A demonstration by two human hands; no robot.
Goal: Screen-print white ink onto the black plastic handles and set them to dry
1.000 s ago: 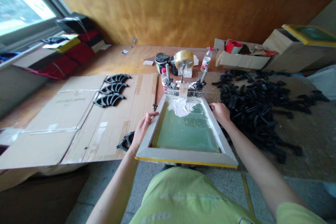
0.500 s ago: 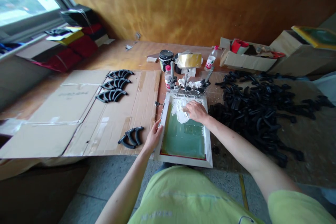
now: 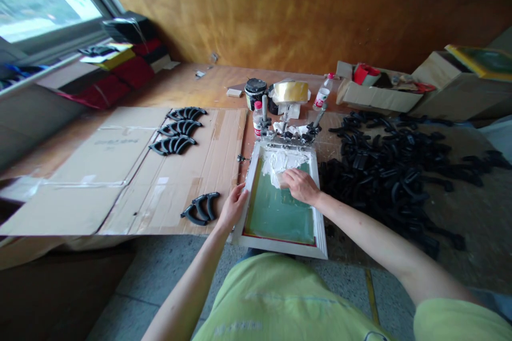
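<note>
A screen printing frame [image 3: 322, 224] with a green mesh [image 3: 276, 218] lies in front of me, held at its far end by a metal hinge clamp [image 3: 286, 141]. Thick white ink [image 3: 276, 162] covers the far part of the mesh. My left hand [image 3: 234, 205] is closed on the left side of the frame, its fingertips partly hidden. Over the mesh, at the near edge of the ink, my right hand [image 3: 302, 186] grips a small pale scraper [image 3: 283, 179], mostly covered by the fingers.
Curved black plastic parts [image 3: 174, 145] lie in rows on flattened cardboard [image 3: 216, 162] at left. A heap of black parts [image 3: 384, 165] spreads at right. Behind the clamp stand an ink tub [image 3: 255, 93], a tape roll [image 3: 290, 92] and bottles [image 3: 323, 93]. An open carton [image 3: 380, 98] sits farther back.
My right hand has drawn the scraper slightly toward me over the mesh. The frame's near end sits slightly lower in view. My left hand stays on the frame's side.
</note>
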